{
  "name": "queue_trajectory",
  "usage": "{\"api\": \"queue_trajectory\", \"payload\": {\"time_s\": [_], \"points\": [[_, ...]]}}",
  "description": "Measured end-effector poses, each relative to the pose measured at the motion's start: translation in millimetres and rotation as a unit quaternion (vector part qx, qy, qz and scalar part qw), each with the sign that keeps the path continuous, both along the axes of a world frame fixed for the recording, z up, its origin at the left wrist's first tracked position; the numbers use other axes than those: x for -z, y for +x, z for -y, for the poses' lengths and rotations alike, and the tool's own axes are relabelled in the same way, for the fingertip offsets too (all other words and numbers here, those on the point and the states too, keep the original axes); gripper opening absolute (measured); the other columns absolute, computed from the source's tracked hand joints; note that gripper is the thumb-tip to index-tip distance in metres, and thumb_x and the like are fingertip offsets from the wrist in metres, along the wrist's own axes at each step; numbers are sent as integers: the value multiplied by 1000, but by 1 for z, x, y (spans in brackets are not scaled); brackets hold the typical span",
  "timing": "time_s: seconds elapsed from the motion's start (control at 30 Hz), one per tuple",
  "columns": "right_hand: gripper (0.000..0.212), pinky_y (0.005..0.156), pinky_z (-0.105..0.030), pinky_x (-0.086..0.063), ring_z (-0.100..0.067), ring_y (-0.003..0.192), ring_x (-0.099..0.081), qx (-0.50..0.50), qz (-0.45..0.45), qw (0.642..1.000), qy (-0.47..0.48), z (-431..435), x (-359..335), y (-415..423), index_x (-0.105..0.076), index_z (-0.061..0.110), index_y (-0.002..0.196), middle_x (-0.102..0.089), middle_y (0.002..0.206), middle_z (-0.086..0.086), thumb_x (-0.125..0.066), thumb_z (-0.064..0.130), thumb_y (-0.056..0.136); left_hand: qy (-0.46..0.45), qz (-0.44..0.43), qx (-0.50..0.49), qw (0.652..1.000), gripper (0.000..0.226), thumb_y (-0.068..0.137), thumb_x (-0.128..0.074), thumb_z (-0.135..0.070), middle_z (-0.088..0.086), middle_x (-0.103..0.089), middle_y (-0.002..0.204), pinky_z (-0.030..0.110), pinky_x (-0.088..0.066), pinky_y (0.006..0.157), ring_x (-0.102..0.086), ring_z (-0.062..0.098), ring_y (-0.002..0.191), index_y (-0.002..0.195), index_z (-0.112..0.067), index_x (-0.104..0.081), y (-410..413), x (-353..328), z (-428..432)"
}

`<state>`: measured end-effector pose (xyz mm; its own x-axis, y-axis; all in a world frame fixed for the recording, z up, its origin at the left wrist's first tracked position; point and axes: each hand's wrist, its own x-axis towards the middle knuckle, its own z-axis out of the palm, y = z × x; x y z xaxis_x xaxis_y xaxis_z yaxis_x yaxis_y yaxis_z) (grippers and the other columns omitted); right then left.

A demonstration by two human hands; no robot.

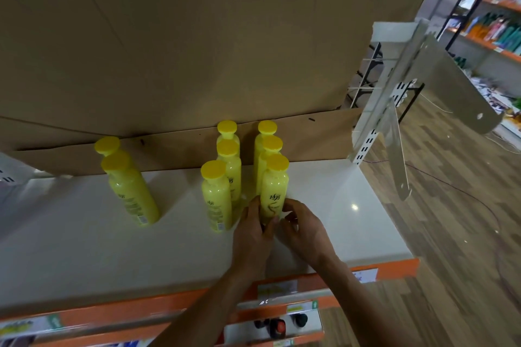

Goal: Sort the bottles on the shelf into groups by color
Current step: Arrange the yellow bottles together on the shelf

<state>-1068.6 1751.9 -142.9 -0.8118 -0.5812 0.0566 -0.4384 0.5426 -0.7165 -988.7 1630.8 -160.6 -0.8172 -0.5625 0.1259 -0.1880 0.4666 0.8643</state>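
1. The front yellow bottle [274, 191] stands upright between the two hands, its yellow cap up and its printed label facing the camera. Its base is hidden behind the fingers.
2. The left hand [253, 231] curls round the bottle's lower left side, fingers pointing up along the plastic.
3. The right hand [303, 228] comes in from the other side, thumb and curled fingers pinching the lower right edge. Both hands have hold of this one bottle.
4. Directly beyond the hands, two more yellow bottles [272, 146] line up behind the held one, touching or nearly touching it in a column.
5. Just left of the left hand is a second column of three yellow bottles [215, 197], and its nearest one stands beside the left knuckles.
6. Well off to the left of both hands, a pair of yellow bottles [129, 191] stands one behind the other.
7. All of them sit on a white shelf [112, 248], and both forearms reach across its orange front rail [389, 267].
8. Beyond the bottles, a brown cardboard sheet [197, 36] backs the shelf.
9. Below the wrists, a lower shelf shows dark and red caps [280, 327].
10. Far beyond the right hand, distant shelving [496, 28] holds mixed coloured bottles, too blurred to tell apart.
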Motion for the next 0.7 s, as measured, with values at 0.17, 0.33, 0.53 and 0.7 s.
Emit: {"api": "queue_trajectory", "payload": {"time_s": [0.17, 0.33, 0.53, 0.7], "points": [[33, 80, -33, -53, -11, 93, -61, 19, -22, 1000, 0, -2, 0, 5, -54, 22, 122, -61, 116, 5, -57, 24, 89, -1, 10, -2, 1000, 57, 94, -59, -43, 0, -59, 131, 26, -45, 83, -61, 18, 109, 144, -26, -39, 2, -3, -1], [12, 65, -27, -48, -8, 75, -54, 34, -65, 997, 13, -5, 4, 18, -52, 20, 98, -59, 92, 6, -60, 23, 89, -19, -15, -9, 1000, 49, 94, -60, -40, -5, -61, 128, 32, -53, 84, -63, 8, 99, 138, -27, -45, 35, -6, 0], [11, 68, -26, -50, -7, 77, -60, -35, -92, 995, 15, 7, 9, 46, -61, 30, 100, -64, 95, 13, -57, 31, 90, -82, -30, -124, 988, 32, 84, -74, -36, -9, -56, 94, 32, -52, 63, -56, 6, 72, 105, -25, -52, 83, -12, 25], [46, 89, -30, -50, -15, 107, -61, -106, -75, 989, 66, 37, 6, 67, -42, 30, 141, -56, 133, 5, -52, 33, 96, -23, 21, -147, 989, 66, 75, -75, -53, -4, -47, 117, 33, -49, 72, -55, 16, 94, 123, -21, -42, 78, -18, 45]]}}
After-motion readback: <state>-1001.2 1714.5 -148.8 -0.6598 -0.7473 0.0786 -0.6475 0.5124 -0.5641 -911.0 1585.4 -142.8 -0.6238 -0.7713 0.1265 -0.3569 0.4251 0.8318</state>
